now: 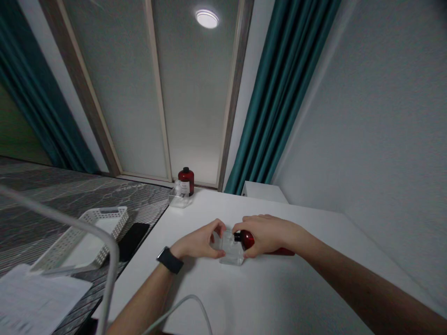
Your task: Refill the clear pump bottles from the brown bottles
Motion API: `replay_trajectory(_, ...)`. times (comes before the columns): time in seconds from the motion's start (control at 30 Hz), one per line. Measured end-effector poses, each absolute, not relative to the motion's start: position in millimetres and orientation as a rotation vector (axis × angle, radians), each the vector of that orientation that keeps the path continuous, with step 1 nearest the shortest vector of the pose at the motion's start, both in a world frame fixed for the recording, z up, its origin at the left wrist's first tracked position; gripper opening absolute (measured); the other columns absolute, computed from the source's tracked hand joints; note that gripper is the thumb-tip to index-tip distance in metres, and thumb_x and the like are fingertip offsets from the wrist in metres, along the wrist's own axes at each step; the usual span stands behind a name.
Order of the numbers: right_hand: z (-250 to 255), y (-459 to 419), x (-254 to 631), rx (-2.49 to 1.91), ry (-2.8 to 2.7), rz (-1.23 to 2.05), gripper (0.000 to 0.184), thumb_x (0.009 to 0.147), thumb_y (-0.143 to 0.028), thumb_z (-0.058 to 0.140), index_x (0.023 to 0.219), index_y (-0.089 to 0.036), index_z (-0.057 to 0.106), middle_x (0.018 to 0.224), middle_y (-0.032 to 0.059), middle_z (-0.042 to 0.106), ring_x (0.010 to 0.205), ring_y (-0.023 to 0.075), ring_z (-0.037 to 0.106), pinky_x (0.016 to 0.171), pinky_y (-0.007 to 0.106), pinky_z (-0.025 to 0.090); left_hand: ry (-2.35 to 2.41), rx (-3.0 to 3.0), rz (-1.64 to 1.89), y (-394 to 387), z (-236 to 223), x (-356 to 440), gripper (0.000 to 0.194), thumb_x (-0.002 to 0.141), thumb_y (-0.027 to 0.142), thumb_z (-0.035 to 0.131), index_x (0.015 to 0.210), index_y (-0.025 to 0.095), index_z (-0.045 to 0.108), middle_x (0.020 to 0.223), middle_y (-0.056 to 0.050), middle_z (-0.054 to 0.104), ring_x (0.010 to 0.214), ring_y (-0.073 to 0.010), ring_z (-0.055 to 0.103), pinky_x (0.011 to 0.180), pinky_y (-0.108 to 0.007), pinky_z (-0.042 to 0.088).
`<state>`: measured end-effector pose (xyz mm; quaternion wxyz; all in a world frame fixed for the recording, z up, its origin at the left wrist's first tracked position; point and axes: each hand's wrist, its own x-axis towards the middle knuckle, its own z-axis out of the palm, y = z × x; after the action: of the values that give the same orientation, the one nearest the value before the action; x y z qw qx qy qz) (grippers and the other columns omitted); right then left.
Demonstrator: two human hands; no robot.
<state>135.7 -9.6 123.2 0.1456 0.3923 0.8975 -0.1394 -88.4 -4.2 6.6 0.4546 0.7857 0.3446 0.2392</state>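
Low over the white table, my right hand (pixel 267 235) is wrapped around a dark red bottle (pixel 248 239) with a black cap. The bottle lies on its side, cap toward the left; my fingers hide much of its body. Under and beside the cap is a clear, box-like container (pixel 231 253), see-through and hard to make out. My left hand (pixel 202 241), with a dark watch (pixel 170 259) on the wrist, curls its thumb and fingers about the container's left side. A rounded clear part shows between them.
At the table's far left corner stands another red bottle (pixel 186 180) beside a clear tray (pixel 179 201) with clear items. Left of the white table (pixel 206 288) are a white basket (pixel 80 242), a black flat object (pixel 133 241) and papers (pixel 38 298). A pale curved tube (pixel 112 265) crosses the near left.
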Motion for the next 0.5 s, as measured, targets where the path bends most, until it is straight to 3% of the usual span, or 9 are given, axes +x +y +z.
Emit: replay_trajectory(0.5, 122.3, -7.3, 136.1, 1.123, 2.583, -0.418, 0.051, 0.071, -0.054, 0.070, 0.117, -0.033, 0.062, 0.102, 0.0060, 0.063, 0.094, 0.0316, 0.064, 0.078, 0.040, 0.046, 0.869, 1.937, 0.577, -4.4, 6.7, -88.4, 0.049, 0.066, 0.019, 0.075, 0.107, 0.020, 0.048, 0.102, -0.001, 0.057, 0.094, -0.0200, 0.057, 0.079, -0.031, 0.047)
